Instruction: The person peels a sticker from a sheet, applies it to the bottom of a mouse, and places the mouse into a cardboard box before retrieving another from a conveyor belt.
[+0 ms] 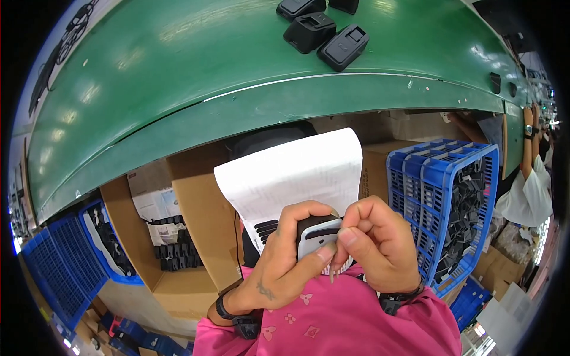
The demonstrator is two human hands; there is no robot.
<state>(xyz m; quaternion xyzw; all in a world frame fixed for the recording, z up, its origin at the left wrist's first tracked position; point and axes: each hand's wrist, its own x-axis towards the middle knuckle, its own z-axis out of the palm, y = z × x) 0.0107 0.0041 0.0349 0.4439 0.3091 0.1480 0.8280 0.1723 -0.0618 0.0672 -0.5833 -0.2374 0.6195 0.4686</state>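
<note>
My left hand point(279, 264) is closed around a small grey-and-black plastic device point(314, 242), held above my lap with its light grey face upward. A narrow black strip point(320, 232) lies across that face. At its right end my right hand point(383, 249) is closed in a pinch, thumb and fingers pressed together over the strip; the fingertips hide the very end. Beneath both hands a large white sheet point(297, 172) rests on my lap, its far edge curling up. Several black strips point(267, 229) sit on the sheet, just left of the device.
Several black cradle-shaped housings point(344, 47) stand on the green table point(178, 65) ahead. To my right is a blue crate point(415, 196) of black parts. An open cardboard box point(199, 219) with black pieces and another blue crate point(65, 261) stand left. A person's arm point(528, 142) shows far right.
</note>
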